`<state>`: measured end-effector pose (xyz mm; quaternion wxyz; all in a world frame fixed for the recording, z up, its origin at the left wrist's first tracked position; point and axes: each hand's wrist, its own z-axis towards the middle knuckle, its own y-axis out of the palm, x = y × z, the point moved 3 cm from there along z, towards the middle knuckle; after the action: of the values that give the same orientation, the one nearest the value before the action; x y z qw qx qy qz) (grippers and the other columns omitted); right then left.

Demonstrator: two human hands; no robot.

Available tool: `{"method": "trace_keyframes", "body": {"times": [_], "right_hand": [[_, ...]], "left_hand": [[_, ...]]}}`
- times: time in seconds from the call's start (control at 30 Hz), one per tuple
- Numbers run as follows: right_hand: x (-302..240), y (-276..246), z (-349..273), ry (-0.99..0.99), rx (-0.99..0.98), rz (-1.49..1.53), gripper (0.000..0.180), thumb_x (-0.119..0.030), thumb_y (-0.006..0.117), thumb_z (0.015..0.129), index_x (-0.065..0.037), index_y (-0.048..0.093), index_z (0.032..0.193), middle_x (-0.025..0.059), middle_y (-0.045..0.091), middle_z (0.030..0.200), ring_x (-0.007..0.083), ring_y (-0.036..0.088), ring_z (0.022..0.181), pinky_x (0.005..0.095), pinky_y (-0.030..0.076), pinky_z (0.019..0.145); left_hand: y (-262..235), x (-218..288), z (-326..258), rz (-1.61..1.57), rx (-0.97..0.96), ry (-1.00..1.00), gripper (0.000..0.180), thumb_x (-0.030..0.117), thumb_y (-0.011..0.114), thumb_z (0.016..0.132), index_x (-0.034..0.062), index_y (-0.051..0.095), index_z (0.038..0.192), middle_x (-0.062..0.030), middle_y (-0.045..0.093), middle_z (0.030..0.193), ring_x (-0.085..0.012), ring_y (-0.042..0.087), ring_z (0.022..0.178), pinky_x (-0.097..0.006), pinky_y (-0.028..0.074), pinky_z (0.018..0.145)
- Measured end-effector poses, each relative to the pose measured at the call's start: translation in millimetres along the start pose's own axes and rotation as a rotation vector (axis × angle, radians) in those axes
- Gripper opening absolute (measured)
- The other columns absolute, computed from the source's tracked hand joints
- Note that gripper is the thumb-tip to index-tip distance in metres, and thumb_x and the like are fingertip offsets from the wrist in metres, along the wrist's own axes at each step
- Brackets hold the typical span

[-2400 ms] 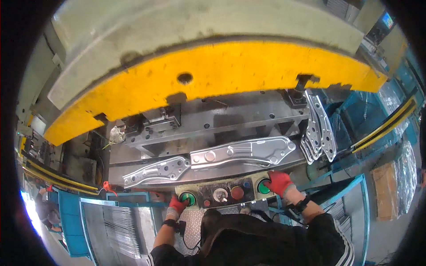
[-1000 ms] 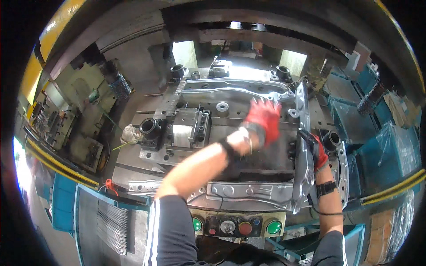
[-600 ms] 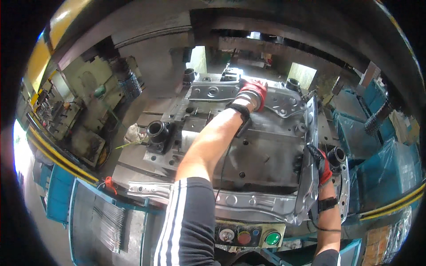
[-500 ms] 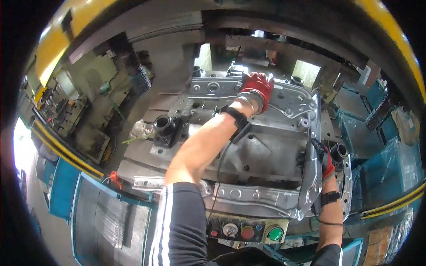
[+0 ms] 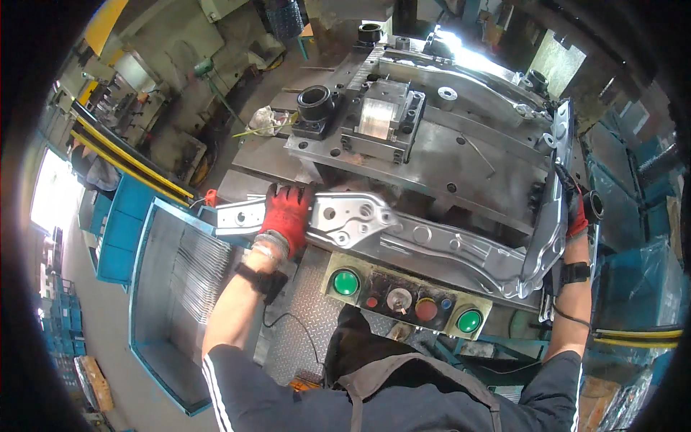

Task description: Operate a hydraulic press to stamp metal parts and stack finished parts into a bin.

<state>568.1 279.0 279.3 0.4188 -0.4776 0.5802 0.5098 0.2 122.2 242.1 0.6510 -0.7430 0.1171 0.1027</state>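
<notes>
A large U-shaped stamped metal frame lies over the press die, its grey rails pierced with holes. At the left part of its near rail, my left hand, in a red and dark glove, has its fingers curled over the metal. My right hand, gloved likewise, is closed around the frame's right side; part of its fingers is hidden behind the rail. A dark block with a shiny curved face stands on the die between the near and far rails.
Black round guide posts rise from the die. A control panel with green buttons sits in front of me. Left of it is a blue-edged bin with stacked metal parts. Yellow-black bars flank the press.
My left hand has come from the frame's far rail back to its near rail, at the left. My right hand stays on the right side. The view has shifted, showing more of the panel.
</notes>
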Motion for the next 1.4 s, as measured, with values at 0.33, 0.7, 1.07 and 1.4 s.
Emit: {"method": "trace_keyframes", "body": {"times": [0.33,0.7,1.07,1.4], "right_hand": [[-34.4,29.7,-24.2,-0.012,-0.003,-0.354,0.037,-0.021,0.066,0.089,-0.003,0.061,0.121,0.0049,0.068,0.097,0.0106,0.061,0.074,0.0254,0.052,0.069],[-103.3,200.9,134.7,-0.822,-0.305,-1.801,0.051,-0.029,0.078,0.074,-0.016,0.063,0.121,0.0215,0.057,0.114,0.0412,0.058,0.101,0.0455,0.049,0.086],[-48.4,234.2,208.6,-0.755,-0.331,-1.844,0.052,-0.043,0.065,0.086,-0.022,0.055,0.133,0.0164,0.052,0.129,0.0389,0.046,0.123,0.0478,0.040,0.101],[-21.1,163.5,-1.2,-0.945,-0.085,-1.428,0.076,-0.025,0.073,0.077,-0.005,0.039,0.143,0.0292,0.041,0.140,0.0461,0.038,0.130,0.0482,0.032,0.110]], "left_hand": [[120.9,14.9,67.1,0.032,-0.001,0.078,0.072,0.021,0.065,0.080,0.0110,0.037,0.145,-0.0164,0.041,0.146,-0.0356,0.036,0.136,-0.057,0.021,0.114],[135.7,-11.2,81.3,-0.065,0.101,0.107,0.075,0.021,0.062,0.076,0.0153,0.037,0.146,-0.0172,0.033,0.152,-0.0413,0.023,0.143,-0.059,0.010,0.116],[109.7,-7.5,8.2,-0.413,0.402,-0.010,0.084,0.013,0.063,0.066,0.0057,0.035,0.145,-0.0218,0.034,0.147,-0.0441,0.028,0.138,-0.058,0.017,0.115],[176.6,58.7,-72.4,-1.018,-0.173,-0.159,0.073,0.037,0.080,0.072,0.0029,0.049,0.129,-0.0180,0.058,0.122,-0.0333,0.059,0.107,-0.042,0.049,0.092]]}}
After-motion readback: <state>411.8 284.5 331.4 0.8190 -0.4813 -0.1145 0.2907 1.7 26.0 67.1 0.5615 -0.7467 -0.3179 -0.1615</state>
